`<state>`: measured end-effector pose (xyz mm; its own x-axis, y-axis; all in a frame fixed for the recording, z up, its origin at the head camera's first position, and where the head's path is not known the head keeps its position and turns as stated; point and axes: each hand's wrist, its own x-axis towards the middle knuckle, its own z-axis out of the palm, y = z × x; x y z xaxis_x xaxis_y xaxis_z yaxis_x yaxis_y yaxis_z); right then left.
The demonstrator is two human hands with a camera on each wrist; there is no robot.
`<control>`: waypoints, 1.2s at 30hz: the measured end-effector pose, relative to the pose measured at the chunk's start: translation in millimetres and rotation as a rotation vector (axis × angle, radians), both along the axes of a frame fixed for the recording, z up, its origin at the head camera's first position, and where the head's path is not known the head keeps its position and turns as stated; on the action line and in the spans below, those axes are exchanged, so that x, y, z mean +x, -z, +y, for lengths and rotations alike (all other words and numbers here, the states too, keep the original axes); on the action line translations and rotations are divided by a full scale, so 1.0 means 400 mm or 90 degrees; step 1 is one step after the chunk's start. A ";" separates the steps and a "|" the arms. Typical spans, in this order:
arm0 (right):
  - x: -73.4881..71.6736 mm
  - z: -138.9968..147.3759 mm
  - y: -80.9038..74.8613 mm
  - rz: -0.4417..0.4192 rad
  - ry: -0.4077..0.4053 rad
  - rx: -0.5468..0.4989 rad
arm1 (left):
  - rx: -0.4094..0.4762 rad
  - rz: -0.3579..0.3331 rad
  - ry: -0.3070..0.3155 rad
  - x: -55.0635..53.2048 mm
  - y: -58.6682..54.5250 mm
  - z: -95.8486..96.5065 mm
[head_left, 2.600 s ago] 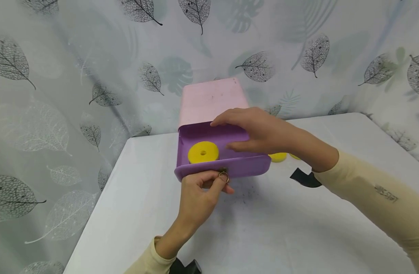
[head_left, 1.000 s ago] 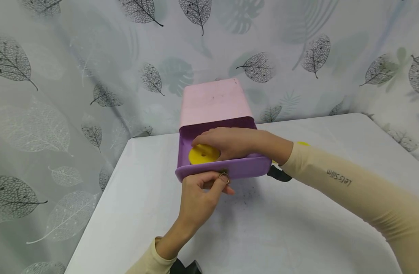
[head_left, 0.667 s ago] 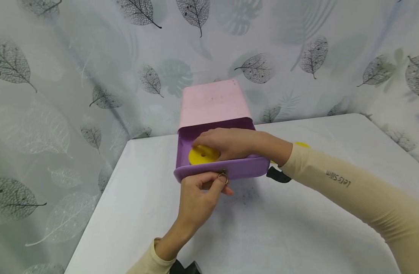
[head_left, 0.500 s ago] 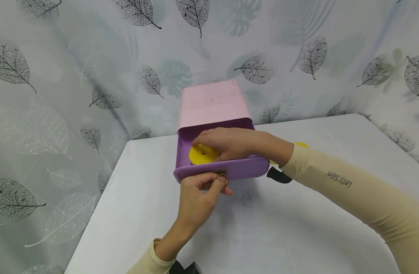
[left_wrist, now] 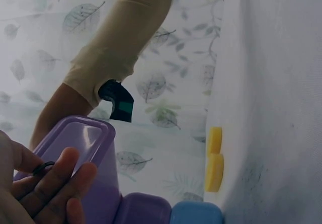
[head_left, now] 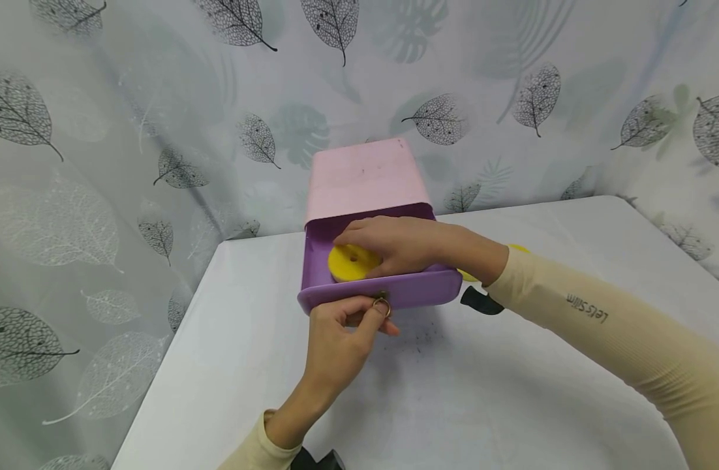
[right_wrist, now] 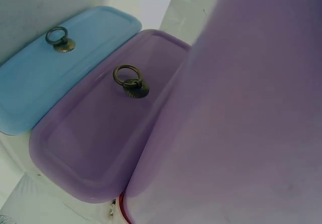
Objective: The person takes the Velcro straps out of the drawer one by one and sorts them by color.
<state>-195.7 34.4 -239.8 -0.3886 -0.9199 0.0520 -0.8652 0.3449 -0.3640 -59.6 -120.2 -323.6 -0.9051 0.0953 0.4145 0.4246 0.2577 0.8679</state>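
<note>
A purple drawer [head_left: 424, 290] stands pulled out of the pink cabinet [head_left: 365, 179]. My left hand [head_left: 337, 341] pinches the small metal ring pull [head_left: 389, 307] on its front. Inside the drawer, my right hand [head_left: 397, 243] grips a thick yellow disc [head_left: 343, 266] with a small hole in its middle, fingers over the far edge and thumb at the near right. The disc looks slightly tilted; whether it still touches the drawer floor I cannot tell. In the right wrist view the drawer's side hides that hand and the disc.
Below the open drawer are a closed purple drawer [right_wrist: 100, 128] and a blue drawer [right_wrist: 75, 58], each with a ring pull. Two yellow pieces [left_wrist: 215, 141] lie on the white table [head_left: 453, 391] to the right, partly behind my right arm in the head view.
My right hand came down into the drawer and took hold of the yellow disc. In the last half second the disc has shifted slightly up and right. The left hand stays on the ring.
</note>
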 end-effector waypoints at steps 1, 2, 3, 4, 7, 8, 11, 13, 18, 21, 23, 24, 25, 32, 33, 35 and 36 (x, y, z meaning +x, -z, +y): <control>0.000 0.002 0.000 0.000 -0.002 -0.004 | 0.000 -0.001 0.000 0.000 0.000 0.000; -0.001 0.004 0.000 0.001 -0.005 -0.008 | 0.000 -0.001 0.001 0.000 0.000 0.000; -0.001 0.006 0.000 0.003 -0.007 -0.011 | -0.001 -0.001 0.001 0.000 0.000 0.000; -0.001 0.008 -0.001 0.005 -0.010 -0.015 | -0.001 0.000 0.001 0.000 0.000 0.000; -0.001 0.013 -0.003 0.010 -0.019 -0.024 | -0.001 0.002 0.001 0.001 -0.001 0.000; -0.001 0.015 -0.005 0.012 -0.021 -0.027 | -0.002 0.002 0.002 0.000 -0.001 -0.001; 0.000 0.019 -0.010 0.017 -0.021 -0.030 | -0.002 0.003 0.002 0.000 -0.002 -0.001; 0.001 0.023 -0.015 0.020 -0.018 -0.030 | -0.002 0.002 0.002 0.000 -0.002 -0.001; 0.008 0.033 -0.026 0.025 0.000 -0.037 | -0.001 0.004 0.001 -0.001 -0.002 -0.002; 0.012 0.039 -0.031 0.030 0.015 -0.056 | -0.004 0.008 0.000 -0.002 -0.002 -0.001; 0.015 0.042 -0.036 0.030 0.022 -0.070 | -0.005 0.010 0.000 -0.002 -0.002 -0.001; 0.016 0.044 -0.038 0.030 0.024 -0.077 | -0.005 0.010 -0.001 -0.002 -0.002 -0.001; 0.017 0.046 -0.040 0.027 0.025 -0.082 | -0.005 0.010 -0.001 -0.002 -0.002 -0.001; 0.014 0.066 -0.043 0.021 0.056 -0.131 | -0.004 0.013 0.000 -0.002 -0.001 -0.001; 0.013 0.069 -0.042 0.021 0.061 -0.139 | -0.003 0.014 0.001 -0.002 -0.001 -0.001; 0.011 0.074 -0.041 0.021 0.069 -0.150 | -0.005 0.015 0.001 -0.003 -0.001 -0.001; 0.011 0.077 -0.040 0.019 0.071 -0.155 | -0.006 0.016 0.001 -0.003 0.000 -0.001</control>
